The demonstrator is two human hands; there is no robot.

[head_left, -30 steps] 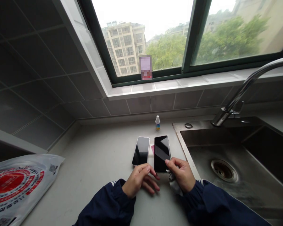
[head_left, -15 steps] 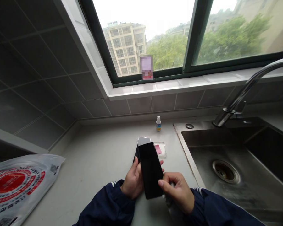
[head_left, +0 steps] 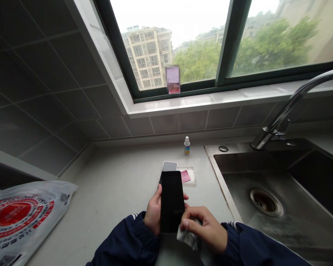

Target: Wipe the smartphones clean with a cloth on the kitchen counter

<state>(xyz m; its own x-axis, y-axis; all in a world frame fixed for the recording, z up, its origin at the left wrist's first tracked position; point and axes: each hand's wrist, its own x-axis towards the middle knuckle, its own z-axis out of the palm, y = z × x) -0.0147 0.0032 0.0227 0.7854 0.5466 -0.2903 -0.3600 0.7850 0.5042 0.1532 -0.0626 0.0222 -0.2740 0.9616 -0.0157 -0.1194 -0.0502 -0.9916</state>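
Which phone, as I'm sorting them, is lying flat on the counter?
The rear smartphone, pale glare on its screen, on the counter; the other smartphone, dark-screened, is raised in the left hand.

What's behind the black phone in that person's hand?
Behind the black phone in the left hand, the pale top end of a second phone shows. The rest of it is covered, so its screen can't be seen.

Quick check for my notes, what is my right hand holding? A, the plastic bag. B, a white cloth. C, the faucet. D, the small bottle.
B. The right hand has a crumpled white cloth gathered under its fingers, beside the black phone held in the left hand.
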